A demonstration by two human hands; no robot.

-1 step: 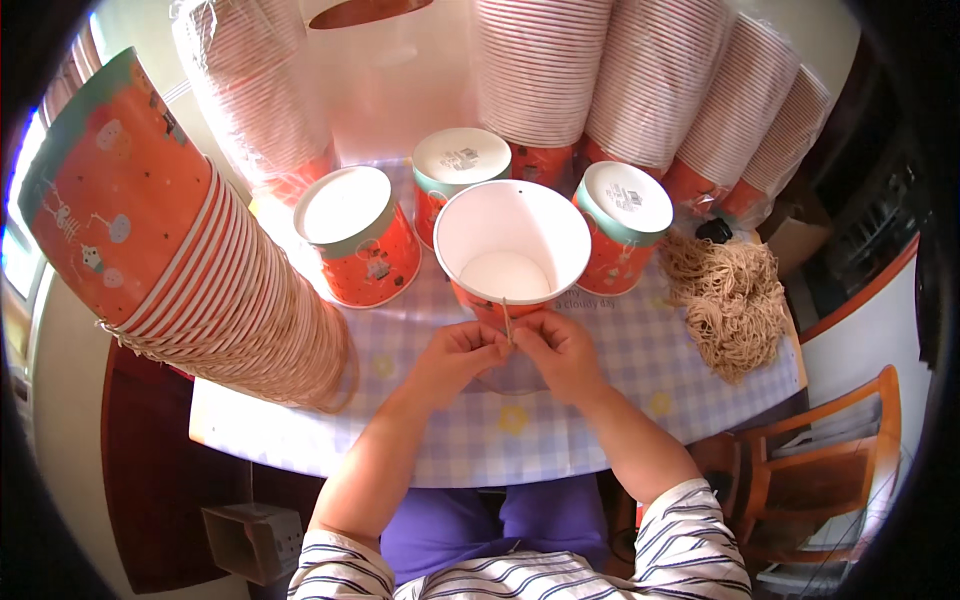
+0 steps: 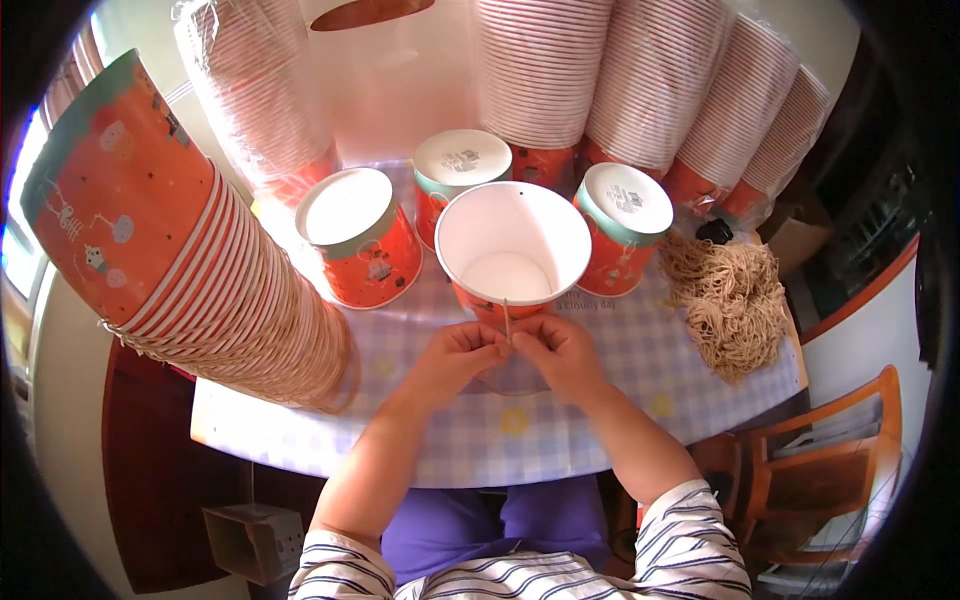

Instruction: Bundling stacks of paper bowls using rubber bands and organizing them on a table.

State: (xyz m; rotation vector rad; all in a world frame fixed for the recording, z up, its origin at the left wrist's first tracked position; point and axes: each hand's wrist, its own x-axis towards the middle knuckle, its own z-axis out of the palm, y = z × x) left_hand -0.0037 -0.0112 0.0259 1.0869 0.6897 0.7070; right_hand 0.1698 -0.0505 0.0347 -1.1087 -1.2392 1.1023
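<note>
Both hands pinch one thin tan string at centre frame: left hand and right hand closed on it, fingertips meeting just below the open orange paper cup. The string runs up over the cup's near rim, so threading or knotting seems underway; next calls for a steady pull

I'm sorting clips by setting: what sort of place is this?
Likely a home workbench for craft piecework: a checked tablecloth, tall stacks of orange paper cups, a pile of tan string, and a wooden chair.
</note>
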